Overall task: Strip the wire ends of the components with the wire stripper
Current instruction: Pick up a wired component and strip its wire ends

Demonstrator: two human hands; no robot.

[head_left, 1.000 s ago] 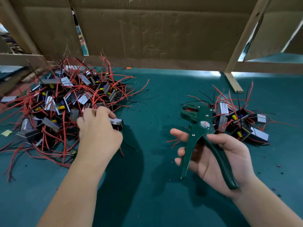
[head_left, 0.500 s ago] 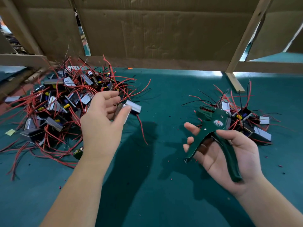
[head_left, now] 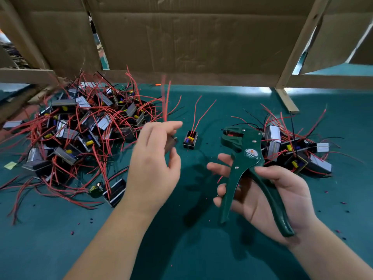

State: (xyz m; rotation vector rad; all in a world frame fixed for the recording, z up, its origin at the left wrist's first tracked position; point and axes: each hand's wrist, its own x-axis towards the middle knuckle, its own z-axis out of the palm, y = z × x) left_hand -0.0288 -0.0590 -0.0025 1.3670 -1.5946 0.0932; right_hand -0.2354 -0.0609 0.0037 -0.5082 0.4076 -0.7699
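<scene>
Head view: left hand pinches component; wire stripper crosses right hand fingers.

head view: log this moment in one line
left hand holds component, red wires up | right hand holds wire stripper, handles spread | stripping not yet begun | loose component lies between hands

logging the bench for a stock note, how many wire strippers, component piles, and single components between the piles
wire stripper: 1, in the right hand
component piles: 2, large left pile, small right pile
components between the piles: 2, lone component, held component in the left hand
total: 5
</scene>
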